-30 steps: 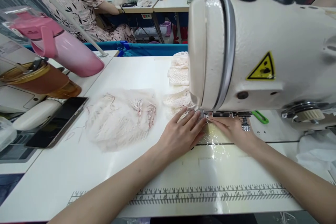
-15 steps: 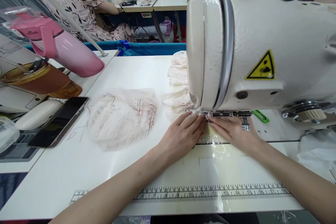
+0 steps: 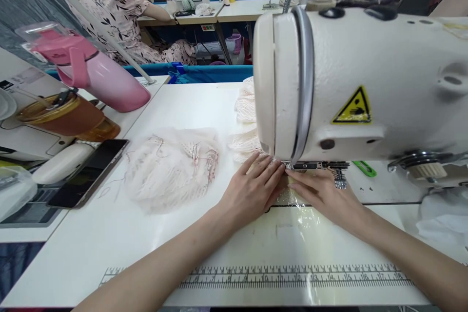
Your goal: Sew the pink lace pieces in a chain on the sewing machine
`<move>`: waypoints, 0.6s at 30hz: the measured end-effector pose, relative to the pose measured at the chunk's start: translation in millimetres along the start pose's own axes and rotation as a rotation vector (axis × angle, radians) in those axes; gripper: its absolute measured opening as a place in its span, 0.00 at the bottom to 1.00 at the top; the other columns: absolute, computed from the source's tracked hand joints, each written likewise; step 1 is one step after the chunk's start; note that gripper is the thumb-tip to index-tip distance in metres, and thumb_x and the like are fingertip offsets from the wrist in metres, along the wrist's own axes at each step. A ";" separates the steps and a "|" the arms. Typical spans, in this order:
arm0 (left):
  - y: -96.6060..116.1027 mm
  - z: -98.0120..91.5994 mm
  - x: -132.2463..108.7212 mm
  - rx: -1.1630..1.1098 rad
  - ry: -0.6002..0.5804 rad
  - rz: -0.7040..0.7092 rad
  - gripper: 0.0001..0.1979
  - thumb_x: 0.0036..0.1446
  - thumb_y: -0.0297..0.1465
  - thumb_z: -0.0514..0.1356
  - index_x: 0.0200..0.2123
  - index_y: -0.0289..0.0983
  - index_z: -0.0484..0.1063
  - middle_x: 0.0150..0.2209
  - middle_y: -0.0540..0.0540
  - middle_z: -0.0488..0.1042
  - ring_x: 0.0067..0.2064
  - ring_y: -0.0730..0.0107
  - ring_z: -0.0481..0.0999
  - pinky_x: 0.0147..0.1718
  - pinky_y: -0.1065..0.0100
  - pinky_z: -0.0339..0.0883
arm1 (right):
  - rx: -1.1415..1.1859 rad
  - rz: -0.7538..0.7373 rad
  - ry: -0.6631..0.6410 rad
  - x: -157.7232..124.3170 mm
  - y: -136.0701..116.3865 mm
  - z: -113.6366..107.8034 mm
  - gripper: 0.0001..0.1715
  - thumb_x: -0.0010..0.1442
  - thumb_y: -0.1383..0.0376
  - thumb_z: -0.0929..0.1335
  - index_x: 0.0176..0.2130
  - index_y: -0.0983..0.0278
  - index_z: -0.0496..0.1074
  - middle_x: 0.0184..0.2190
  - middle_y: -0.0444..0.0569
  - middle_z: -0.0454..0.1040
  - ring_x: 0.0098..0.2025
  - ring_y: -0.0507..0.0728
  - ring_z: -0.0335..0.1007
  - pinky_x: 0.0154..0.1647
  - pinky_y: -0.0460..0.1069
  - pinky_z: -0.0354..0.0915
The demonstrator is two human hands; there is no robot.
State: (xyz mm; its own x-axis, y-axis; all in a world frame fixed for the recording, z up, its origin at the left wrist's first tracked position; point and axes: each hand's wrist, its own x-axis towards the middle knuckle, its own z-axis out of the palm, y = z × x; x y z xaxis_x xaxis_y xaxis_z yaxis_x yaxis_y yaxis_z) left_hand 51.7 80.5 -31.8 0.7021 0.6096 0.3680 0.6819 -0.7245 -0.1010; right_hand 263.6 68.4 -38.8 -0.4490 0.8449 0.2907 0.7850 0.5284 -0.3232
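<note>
My left hand (image 3: 254, 183) lies palm down with its fingers stretched out on the near end of the pale, gathered lace fabric (image 3: 245, 140), just left of the presser foot. From the right, my right hand (image 3: 325, 189) reaches under the sewing machine head (image 3: 351, 68), fingers extended and tips close to the foot. A small gap shows between its thumb and forefinger. Any fabric edge under the fingertips is hidden. Left of my hands, a loose heap of sheer lace pieces (image 3: 171, 170) with reddish threads rests on the white table (image 3: 146, 243).
A phone (image 3: 87, 173), a pink tumbler (image 3: 106, 75) and a brown cup (image 3: 69, 117) stand or lie at left. Green thread snips (image 3: 364, 168) lie behind my right hand. A printed ruler (image 3: 292, 277) runs along the front edge. Another person (image 3: 106, 14) sits beyond the table.
The camera view has shifted slightly, so everything sits a little lower in the picture. The left fingers are slightly more spread on the lace; both hands stay by the foot.
</note>
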 end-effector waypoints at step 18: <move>1.1 -1.7 2.2 0.004 -0.054 -0.060 0.17 0.66 0.36 0.51 0.49 0.32 0.72 0.53 0.38 0.73 0.56 0.54 0.70 0.60 0.50 0.55 | -0.099 0.017 -0.069 0.9 -4.0 -0.9 0.24 0.67 0.54 0.58 0.59 0.52 0.65 0.40 0.49 0.78 0.48 0.62 0.71 0.50 0.61 0.65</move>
State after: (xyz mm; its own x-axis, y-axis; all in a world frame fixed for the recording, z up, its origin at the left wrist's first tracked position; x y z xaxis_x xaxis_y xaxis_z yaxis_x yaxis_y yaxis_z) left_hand 53.6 80.5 -29.5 0.6700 0.6685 0.3227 0.7238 -0.6848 -0.0843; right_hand 260.5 67.0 -36.4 -0.4605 0.8594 0.2221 0.8297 0.5057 -0.2366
